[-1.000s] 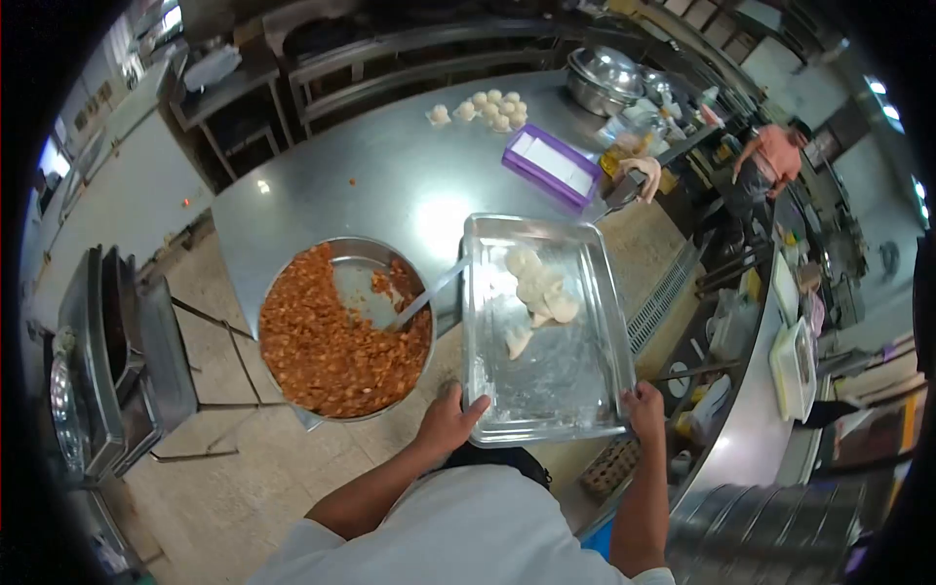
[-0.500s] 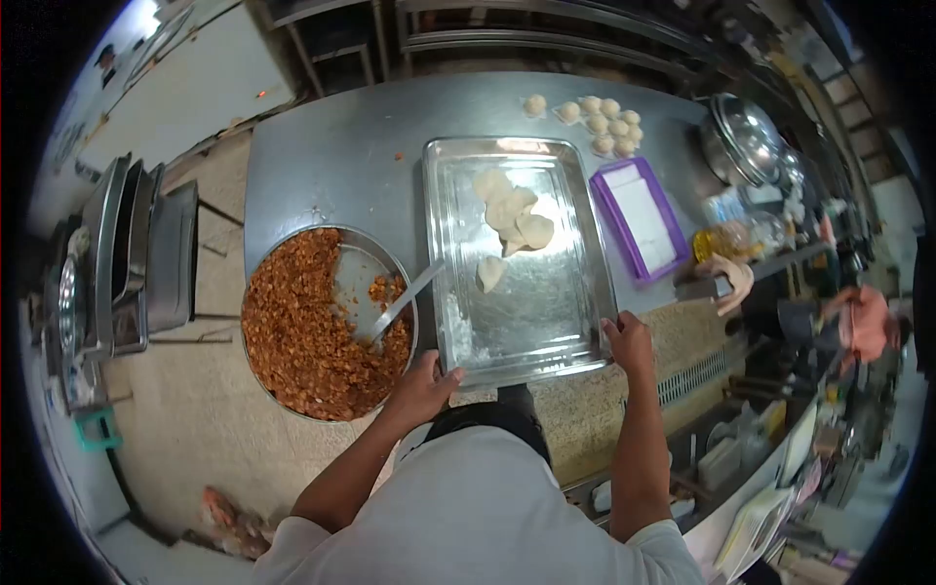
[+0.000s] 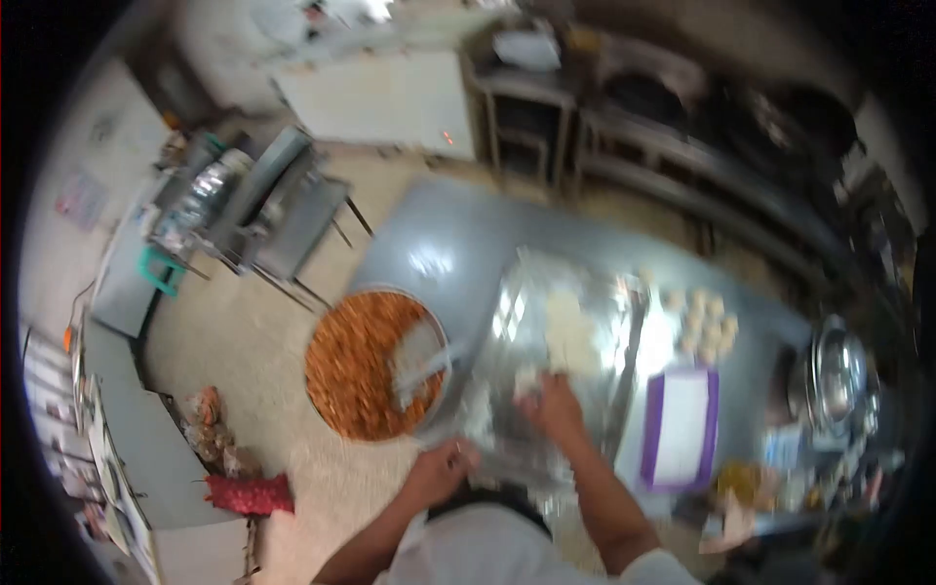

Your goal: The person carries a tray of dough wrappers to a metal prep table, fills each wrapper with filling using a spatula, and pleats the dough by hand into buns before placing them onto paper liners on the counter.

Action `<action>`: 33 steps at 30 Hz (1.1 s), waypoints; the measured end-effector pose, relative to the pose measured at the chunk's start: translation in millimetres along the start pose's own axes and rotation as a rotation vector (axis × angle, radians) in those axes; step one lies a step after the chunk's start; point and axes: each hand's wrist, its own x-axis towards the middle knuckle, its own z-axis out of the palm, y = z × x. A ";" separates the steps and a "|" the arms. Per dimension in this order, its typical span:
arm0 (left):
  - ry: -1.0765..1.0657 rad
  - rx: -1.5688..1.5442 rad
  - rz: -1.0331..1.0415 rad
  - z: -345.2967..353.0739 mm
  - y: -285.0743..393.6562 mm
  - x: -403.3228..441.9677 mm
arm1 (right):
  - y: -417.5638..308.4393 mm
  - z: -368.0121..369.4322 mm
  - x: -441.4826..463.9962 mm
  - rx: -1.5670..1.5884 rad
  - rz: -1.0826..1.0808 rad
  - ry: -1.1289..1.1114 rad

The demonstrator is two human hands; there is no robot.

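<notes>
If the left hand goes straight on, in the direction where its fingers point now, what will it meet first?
Most likely the left hand would meet the near left corner of the metal tray. The blur hides the height difference, so it might pass just above the rim instead.

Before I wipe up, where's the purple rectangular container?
Head view, right side: the container is on the grey metal table, right of the large silver tray.

Grey metal table (image 3: 429, 229), round pan (image 3: 414, 356) of reddish filling, metal tray (image 3: 522, 341), purple-edged container (image 3: 651, 429), pale dough balls (image 3: 712, 324)
</notes>
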 end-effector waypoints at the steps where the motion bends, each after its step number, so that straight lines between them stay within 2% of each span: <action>1: 0.003 -0.058 0.107 -3.5 9.0 -2.6 | -16.5 7.4 10.9 -0.105 -0.002 -0.009; 2: -0.035 -0.071 0.038 -6.5 14.1 -2.1 | -21.5 12.7 17.2 -0.079 -0.040 -0.015; 4: 0.002 -0.101 0.086 -16.1 25.1 -4.5 | -18.9 31.3 25.1 -0.103 -0.083 -0.005; 6: 0.001 -0.124 0.048 -28.8 34.1 -7.5 | -11.7 49.4 26.9 -0.144 -0.116 0.016; 8: 0.072 -0.137 0.051 -27.1 22.5 -9.8 | -0.9 57.5 24.3 -0.133 -0.130 0.241; 12: 0.178 -0.226 0.054 -20.3 17.3 -7.8 | 24.1 49.3 32.3 -0.086 -0.119 0.270; 15: 0.112 -0.146 0.067 -24.8 30.2 -1.5 | 44.0 47.5 43.1 0.027 -0.213 0.376; 17: 0.065 -0.139 0.064 -21.2 37.3 7.5 | 50.2 31.1 47.0 0.342 -0.174 0.373; 18: 0.105 -0.161 0.237 -15.3 35.7 16.8 | 44.9 20.7 41.3 0.333 -0.173 0.371; 19: 0.146 -0.182 0.412 -9.7 34.9 27.4 | 32.9 6.4 32.7 0.622 -0.117 0.299; 20: 0.141 -0.188 0.413 -4.1 36.2 36.2 | 21.6 -5.6 24.7 0.910 -0.056 0.223; 21: 0.164 -0.072 0.512 2.2 38.1 44.1 | 13.2 -14.2 16.2 0.904 -0.048 0.226; 22: 0.184 0.043 0.610 8.2 39.5 52.4 | 5.3 -21.7 6.8 1.144 -0.059 0.074; 23: 0.168 0.033 0.607 15.7 37.7 65.1 | -0.9 -26.3 -0.1 1.381 -0.064 -0.084; 25: 0.088 -0.291 0.453 35.9 31.5 79.3 | -4.3 -25.0 -8.0 1.285 -0.108 -0.059; 27: -0.026 -0.545 0.189 34.3 50.5 76.7 | -12.3 -34.7 -16.0 1.173 -0.024 -0.011; 28: -0.068 -0.673 0.124 31.1 62.3 73.1 | -11.8 -38.9 -19.7 1.215 -0.064 -0.004; 29: -0.079 -0.683 0.077 25.8 73.3 68.0 | -16.3 -51.0 -24.6 1.212 -0.059 -0.029; 31: -0.116 -0.698 0.003 29.2 76.9 58.4 | -14.0 -54.9 -29.1 1.186 -0.057 -0.016; 33: -0.092 -0.937 0.171 29.6 78.4 61.5 | -10.5 -51.7 -33.3 1.285 -0.069 -0.005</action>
